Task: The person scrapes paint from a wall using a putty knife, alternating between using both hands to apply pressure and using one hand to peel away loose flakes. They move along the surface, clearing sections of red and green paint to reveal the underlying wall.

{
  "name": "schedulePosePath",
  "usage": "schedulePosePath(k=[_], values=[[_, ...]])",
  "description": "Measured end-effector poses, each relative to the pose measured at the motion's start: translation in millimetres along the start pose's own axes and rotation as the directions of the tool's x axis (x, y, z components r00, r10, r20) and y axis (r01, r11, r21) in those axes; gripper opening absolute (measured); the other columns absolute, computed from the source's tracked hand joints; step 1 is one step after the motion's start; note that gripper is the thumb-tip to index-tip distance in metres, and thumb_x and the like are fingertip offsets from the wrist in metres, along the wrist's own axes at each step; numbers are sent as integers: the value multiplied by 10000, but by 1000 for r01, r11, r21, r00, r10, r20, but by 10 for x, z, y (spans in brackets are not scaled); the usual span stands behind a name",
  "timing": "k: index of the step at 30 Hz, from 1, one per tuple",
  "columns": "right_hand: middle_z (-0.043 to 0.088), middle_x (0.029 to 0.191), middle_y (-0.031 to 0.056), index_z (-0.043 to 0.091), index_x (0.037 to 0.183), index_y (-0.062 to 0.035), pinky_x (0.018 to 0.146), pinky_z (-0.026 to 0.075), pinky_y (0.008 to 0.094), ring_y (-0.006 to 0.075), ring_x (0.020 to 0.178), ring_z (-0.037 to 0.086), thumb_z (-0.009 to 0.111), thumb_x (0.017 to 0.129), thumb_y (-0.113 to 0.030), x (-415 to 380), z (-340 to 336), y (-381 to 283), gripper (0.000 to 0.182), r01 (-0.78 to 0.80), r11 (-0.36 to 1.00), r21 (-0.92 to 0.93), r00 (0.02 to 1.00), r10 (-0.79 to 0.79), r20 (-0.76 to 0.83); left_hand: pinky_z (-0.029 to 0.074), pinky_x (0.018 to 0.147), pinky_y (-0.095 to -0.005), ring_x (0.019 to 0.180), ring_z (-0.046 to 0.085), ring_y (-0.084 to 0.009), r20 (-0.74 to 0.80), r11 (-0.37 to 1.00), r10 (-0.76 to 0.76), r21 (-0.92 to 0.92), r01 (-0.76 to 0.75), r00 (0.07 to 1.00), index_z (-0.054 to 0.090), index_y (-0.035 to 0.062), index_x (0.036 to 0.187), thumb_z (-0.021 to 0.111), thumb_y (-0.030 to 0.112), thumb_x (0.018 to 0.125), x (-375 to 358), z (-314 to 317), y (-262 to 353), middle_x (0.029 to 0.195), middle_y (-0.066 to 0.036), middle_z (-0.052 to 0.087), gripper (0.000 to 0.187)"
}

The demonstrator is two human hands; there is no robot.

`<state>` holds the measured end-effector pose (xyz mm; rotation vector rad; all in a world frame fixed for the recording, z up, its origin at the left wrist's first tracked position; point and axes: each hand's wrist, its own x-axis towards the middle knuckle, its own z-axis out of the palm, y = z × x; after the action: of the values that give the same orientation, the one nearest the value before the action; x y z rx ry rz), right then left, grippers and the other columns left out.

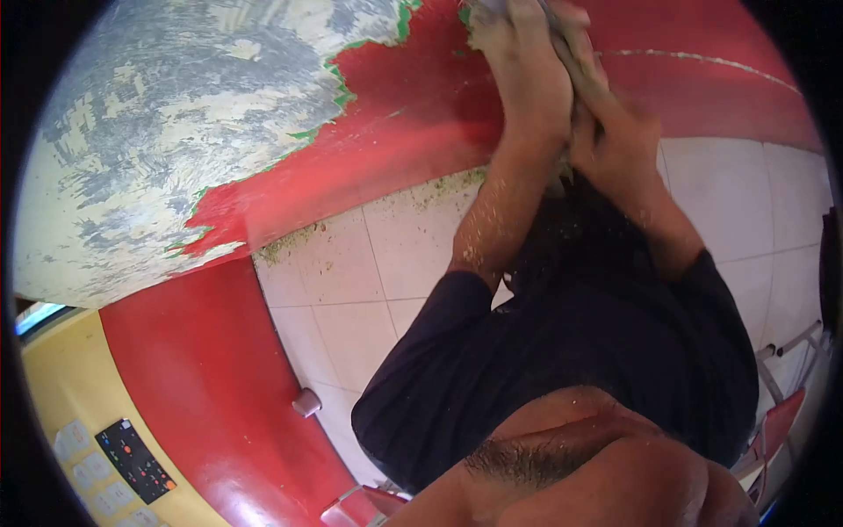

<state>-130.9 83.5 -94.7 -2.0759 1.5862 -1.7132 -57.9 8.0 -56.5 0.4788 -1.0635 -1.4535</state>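
At the top of the head view, my left hand [531, 88] reaches up against the red wall, its fingers closed round a thin grey tool [562, 26] that looks like a scraper. Close beside it, my right hand [610, 132] is closed on the same tool from the right, with some blur. Most of the tool is hidden by fingers or cut off by the frame's edge. Pale flakes cling to my left forearm [492, 220]. Left of the hands, the red paint [413, 97] ends in a ragged green edge, beside a stripped grey-white patch [193, 123].
Flakes [294, 241] lie on the tiled floor [338, 272] along the wall's foot. A red panel [211, 351] and a yellow surface with a black notice [136, 461] stand lower left. A red chair [781, 426] with a metal frame is at right.
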Motion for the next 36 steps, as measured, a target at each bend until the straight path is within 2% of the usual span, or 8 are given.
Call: schedulePosePath(k=[4, 5, 12, 16, 20, 21, 24, 36], values=[[663, 989, 167, 616, 1219, -100, 650, 534, 405, 345, 766, 646, 596, 768, -4, 21, -18, -8, 462, 23, 999, -33, 1000, -23, 10, 441, 383, -297, 384, 484, -171, 9, 991, 103, 87, -103, 995, 533, 9, 764, 338, 354, 1025, 57, 8, 148, 505, -68, 485, 474], [664, 1002, 165, 615, 1224, -105, 651, 535, 404, 344, 767, 645, 594, 770, -5, 12, -31, 1, 466, 19, 999, -42, 1000, -18, 9, 437, 381, -297, 385, 484, -169, -69, 988, -151, -37, 148, 986, 534, 10, 749, 329, 371, 1027, -84, 38, 64, 503, -68, 485, 499], [646, 1090, 178, 596, 1251, -121, 684, 546, 403, 353, 821, 656, 573, 782, 8, 139, -50, -35, 487, 11, 999, -52, 999, -8, 52, 439, 423, -258, 430, 458, -132, 8, 986, -6, -167, 8, 1000, 538, 37, 867, 360, 409, 1022, 16, 50, 203, 557, -29, 463, 441], [648, 1065, 182, 596, 1245, -132, 675, 543, 407, 355, 823, 651, 585, 784, -15, 76, -1, 54, 475, 43, 997, -58, 999, -42, 23, 448, 403, -283, 409, 500, -160, -36, 998, -61, 12, 62, 997, 535, 3, 750, 337, 378, 1025, -128, 20, -30, 527, -72, 504, 506], [651, 1030, 181, 603, 1231, -137, 662, 539, 410, 357, 806, 646, 590, 787, -34, 172, -64, -67, 456, 23, 998, -55, 997, -19, 81, 449, 426, -260, 435, 472, -136, -99, 975, -133, -190, 113, 986, 548, 31, 867, 364, 398, 1024, -72, 163, 359, 564, -33, 469, 440], [651, 1025, 181, 608, 1224, -138, 660, 538, 411, 358, 804, 645, 590, 786, -35, 150, -91, -70, 449, 7, 998, -64, 997, -2, 83, 456, 409, -287, 406, 503, -161, -38, 996, 45, -73, -47, 998, 557, 3, 768, 339, 377, 1023, 41, 44, 239, 519, -69, 500, 503], [650, 1011, 181, 620, 1202, -133, 654, 535, 414, 361, 793, 642, 591, 787, -39, 37, -80, -26, 426, -32, 998, -60, 998, 35, 50, 458, 406, -294, 405, 504, -161, -97, 992, -130, -11, 129, 987, 547, 7, 756, 335, 393, 1023, -193, 45, -31, 530, -70, 500, 514], [634, 1138, 174, 600, 1236, -89, 733, 550, 388, 334, 859, 662, 580, 772, -7, -58, -50, -53, 471, -79, 996, -50, 994, 82, 65, 442, 422, -263, 431, 495, -136, -113, 994, -99, 36, 104, 989, 563, 9, 804, 343, 388, 1027, -123, 32, 26, 535, -49, 493, 491]])
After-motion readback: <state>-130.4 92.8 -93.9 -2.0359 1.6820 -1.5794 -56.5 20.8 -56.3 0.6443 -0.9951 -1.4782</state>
